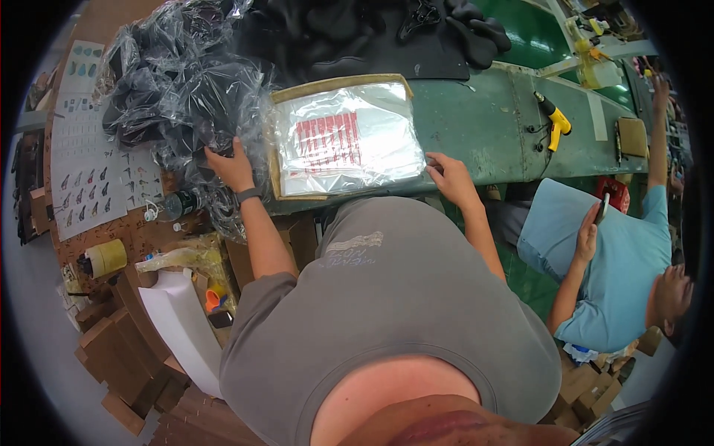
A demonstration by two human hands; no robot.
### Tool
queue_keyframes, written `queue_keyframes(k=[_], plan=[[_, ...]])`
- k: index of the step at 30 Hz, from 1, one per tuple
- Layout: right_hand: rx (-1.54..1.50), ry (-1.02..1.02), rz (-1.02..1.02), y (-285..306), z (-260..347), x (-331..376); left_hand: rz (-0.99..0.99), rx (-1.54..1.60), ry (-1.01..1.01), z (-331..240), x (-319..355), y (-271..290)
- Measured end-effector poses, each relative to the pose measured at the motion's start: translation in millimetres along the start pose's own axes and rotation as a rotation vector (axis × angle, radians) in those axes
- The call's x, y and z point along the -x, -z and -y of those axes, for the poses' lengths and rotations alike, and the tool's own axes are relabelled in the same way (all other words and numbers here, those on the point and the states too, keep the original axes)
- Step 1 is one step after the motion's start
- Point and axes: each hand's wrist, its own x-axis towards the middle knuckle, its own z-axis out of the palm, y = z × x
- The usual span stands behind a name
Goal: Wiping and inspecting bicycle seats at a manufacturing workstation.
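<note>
My left hand [232, 169], with a dark band on its wrist, lies against a heap of black padded pieces in clear plastic bags [201, 97]. Its thumb and forefinger are spread, and no firm hold shows. In front of me on the green table sits a shallow cardboard box [277, 175] with a stack of clear plastic bags [387, 141] in it, red print on the top one. At the right edge of this stack is my right hand [451, 178], its forefinger and thumb apart close to the bags' corner. The other fingers curl partly out of sight.
Black moulded pieces [312, 37] lie along the back. A yellow heat gun [556, 125] rests on the green table [476, 126] at right. Beside me a person in blue [617, 260] holds a phone. At left are a printed sheet [93, 171], a bottle [181, 204] and cartons [123, 346].
</note>
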Motion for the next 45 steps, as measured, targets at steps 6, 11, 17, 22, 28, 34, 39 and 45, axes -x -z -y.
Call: queue_keyframes(k=[6,11,17,22,28,34,39,45], plan=[[0.037,0.022,0.014,6,14,-55,0.018,-0.134,-0.154,-23,42,-11],[0.046,0.085,0.046,1,43,-123,0.093,-0.259,-0.163,-26,55,-17],[0.205,0.376,-0.089,-37,68,-232,0.099,-0.333,-0.192,-16,56,-27],[0.335,0.407,-0.096,-85,73,-311,0.149,-0.379,-0.174,9,51,-35],[0.274,0.171,0.105,-97,61,-336,0.095,-0.338,-0.186,5,51,-37],[0.156,-0.064,-0.033,-39,7,-333,0.088,-0.279,-0.240,3,54,-36],[-0.533,-0.671,-0.079,20,-121,-280,0.078,-0.305,-0.239,8,54,-36],[-1.063,-0.889,-0.173,-8,-224,-143,0.090,-0.212,-0.302,12,56,-33]])
